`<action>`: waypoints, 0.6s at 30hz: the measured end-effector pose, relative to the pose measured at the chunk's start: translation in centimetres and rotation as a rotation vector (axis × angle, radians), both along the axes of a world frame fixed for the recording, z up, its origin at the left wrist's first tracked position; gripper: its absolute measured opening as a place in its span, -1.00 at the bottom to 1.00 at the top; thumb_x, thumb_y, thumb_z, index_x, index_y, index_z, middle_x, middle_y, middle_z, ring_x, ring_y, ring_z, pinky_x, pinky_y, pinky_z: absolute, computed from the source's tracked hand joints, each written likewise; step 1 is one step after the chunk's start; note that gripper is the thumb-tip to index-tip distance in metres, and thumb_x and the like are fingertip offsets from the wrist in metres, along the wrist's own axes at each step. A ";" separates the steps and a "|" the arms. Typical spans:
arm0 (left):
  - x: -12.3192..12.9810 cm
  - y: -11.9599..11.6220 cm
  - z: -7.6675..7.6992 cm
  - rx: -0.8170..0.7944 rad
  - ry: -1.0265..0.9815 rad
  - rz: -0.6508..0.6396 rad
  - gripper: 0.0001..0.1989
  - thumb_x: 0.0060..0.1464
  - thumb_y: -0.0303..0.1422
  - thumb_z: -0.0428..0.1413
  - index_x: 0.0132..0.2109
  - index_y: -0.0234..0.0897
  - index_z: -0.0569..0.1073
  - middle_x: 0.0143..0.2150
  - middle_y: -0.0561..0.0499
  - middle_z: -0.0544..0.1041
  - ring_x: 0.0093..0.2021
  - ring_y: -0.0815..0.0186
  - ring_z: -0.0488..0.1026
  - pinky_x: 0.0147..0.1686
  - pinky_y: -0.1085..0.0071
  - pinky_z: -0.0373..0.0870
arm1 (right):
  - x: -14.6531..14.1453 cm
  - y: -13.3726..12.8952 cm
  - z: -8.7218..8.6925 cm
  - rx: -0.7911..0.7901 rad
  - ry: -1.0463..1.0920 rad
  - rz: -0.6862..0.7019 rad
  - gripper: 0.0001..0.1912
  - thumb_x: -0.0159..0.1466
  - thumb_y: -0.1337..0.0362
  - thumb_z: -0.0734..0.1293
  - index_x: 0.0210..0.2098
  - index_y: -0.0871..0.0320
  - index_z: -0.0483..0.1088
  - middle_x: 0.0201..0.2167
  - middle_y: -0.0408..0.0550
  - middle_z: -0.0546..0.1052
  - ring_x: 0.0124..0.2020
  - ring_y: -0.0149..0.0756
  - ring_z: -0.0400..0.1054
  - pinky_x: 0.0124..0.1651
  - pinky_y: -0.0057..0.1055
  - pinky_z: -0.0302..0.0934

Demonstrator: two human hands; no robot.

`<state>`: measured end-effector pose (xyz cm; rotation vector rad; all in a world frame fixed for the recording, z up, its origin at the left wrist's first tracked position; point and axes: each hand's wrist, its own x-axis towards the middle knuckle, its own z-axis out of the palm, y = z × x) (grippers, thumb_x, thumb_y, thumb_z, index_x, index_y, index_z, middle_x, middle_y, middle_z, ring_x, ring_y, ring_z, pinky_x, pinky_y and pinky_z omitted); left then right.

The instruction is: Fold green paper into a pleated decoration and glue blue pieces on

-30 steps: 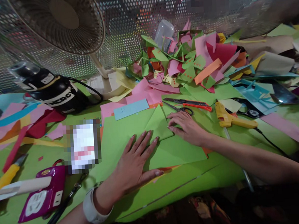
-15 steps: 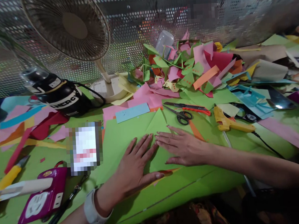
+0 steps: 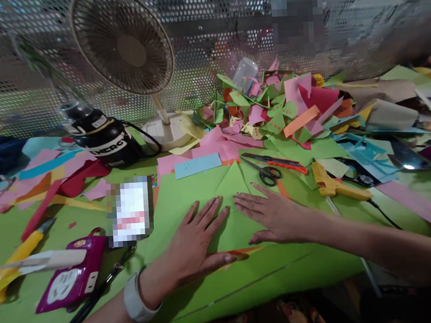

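Both of my hands rest flat on a light green paper sheet (image 3: 170, 202) on the green-covered table. My left hand (image 3: 198, 244), with a pale band at the wrist, has its fingers spread and holds nothing. To its right my right hand (image 3: 276, 216) lies palm down, fingers apart, over the lower part of a green pointed paper piece (image 3: 234, 180). A narrow gap separates the fingertips of the two hands. Black scissors (image 3: 268, 174) and an orange-black cutter (image 3: 288, 165) lie just beyond my right hand. A blue strip (image 3: 197, 166) lies at the sheet's far edge.
A yellow glue gun (image 3: 337, 186) lies at right. Behind stand a fan (image 3: 132, 50), a black bottle (image 3: 109, 143) and a heap of paper scraps (image 3: 270, 101). At left are a lit blurred screen (image 3: 131, 211), a purple case (image 3: 73, 275) and yellow-handled cutters (image 3: 18, 258).
The view has shifted, so most things appear further right. My right hand has slid a little to the right, widening the gap from my left hand, which stays flat on the sheet.
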<state>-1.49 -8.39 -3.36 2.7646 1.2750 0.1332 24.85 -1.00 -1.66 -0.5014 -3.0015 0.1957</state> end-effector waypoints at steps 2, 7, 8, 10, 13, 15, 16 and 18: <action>-0.5 -0.2 0.1 -0.003 0.014 0.003 -0.05 0.16 0.26 -0.22 0.45 -0.26 -0.20 0.46 -0.25 -0.07 0.41 -0.03 -0.01 0.33 -0.02 -0.22 | 0.2 0.2 0.2 -0.015 -0.002 -0.004 -0.22 0.35 -0.17 0.12 0.34 0.27 0.13 0.28 0.19 0.29 0.34 -0.08 0.09 0.40 -0.01 -0.22; -2.1 -1.2 0.2 0.007 0.033 0.032 0.02 0.12 0.29 -0.22 0.45 -0.27 -0.37 0.45 -0.24 -0.04 0.40 -0.01 0.03 0.34 0.03 -0.24 | 1.1 0.5 0.4 -0.007 -0.034 -0.005 -0.20 0.35 -0.20 0.07 0.35 0.25 0.09 0.31 0.19 0.24 0.37 -0.06 0.04 0.40 0.02 -0.28; -2.4 -1.5 0.2 0.011 0.039 0.039 0.03 0.12 0.29 -0.21 0.44 -0.28 -0.40 0.45 -0.24 -0.04 0.40 0.00 0.03 0.34 0.04 -0.25 | 1.4 0.5 0.3 0.000 -0.037 -0.009 -0.20 0.35 -0.21 0.07 0.36 0.24 0.09 0.31 0.19 0.23 0.37 -0.05 0.03 0.40 0.04 -0.28; -2.9 -1.9 0.3 0.022 0.046 0.050 0.04 0.13 0.29 -0.20 0.44 -0.29 -0.44 0.44 -0.25 -0.02 0.40 0.01 0.04 0.34 0.06 -0.26 | 2.1 0.7 0.2 0.004 -0.036 -0.014 -0.20 0.35 -0.21 0.08 0.36 0.20 0.07 0.32 0.16 0.23 0.36 -0.04 0.04 0.40 0.06 -0.27; -3.5 -2.4 0.1 0.041 0.042 0.063 0.05 0.12 0.29 -0.20 0.43 -0.28 -0.47 0.44 -0.24 0.00 0.39 0.03 0.05 0.35 0.09 -0.29 | 3.0 0.9 0.2 -0.014 -0.047 -0.044 -0.22 0.33 -0.22 0.12 0.35 0.13 0.10 0.32 0.12 0.24 0.36 -0.03 0.06 0.38 0.06 -0.20; -3.7 -2.5 0.0 0.055 0.039 0.073 0.05 0.11 0.30 -0.21 0.43 -0.28 -0.47 0.44 -0.22 0.01 0.39 0.04 0.06 0.35 0.11 -0.32 | 3.2 1.1 0.8 -0.051 -0.050 -0.075 -0.26 0.32 -0.21 0.14 0.31 0.14 0.19 0.30 0.12 0.27 0.35 -0.01 0.08 0.37 0.07 -0.13; -3.7 -2.6 -0.1 0.064 0.039 0.076 0.06 0.11 0.31 -0.22 0.43 -0.28 -0.47 0.44 -0.23 0.01 0.39 0.05 0.06 0.35 0.12 -0.33 | 3.2 1.1 1.4 -0.078 -0.036 -0.098 -0.28 0.32 -0.20 0.15 0.27 0.15 0.25 0.29 0.14 0.29 0.34 0.01 0.10 0.35 0.08 -0.09; -3.7 -2.6 -0.2 0.089 0.044 0.076 0.07 0.11 0.31 -0.22 0.43 -0.32 -0.45 0.43 -0.24 0.02 0.39 0.05 0.06 0.34 0.15 -0.35 | 2.6 1.3 2.8 -0.154 0.046 -0.181 -0.35 0.33 -0.18 0.15 0.15 0.16 0.39 0.21 0.15 0.40 0.26 0.02 0.22 0.28 0.05 0.07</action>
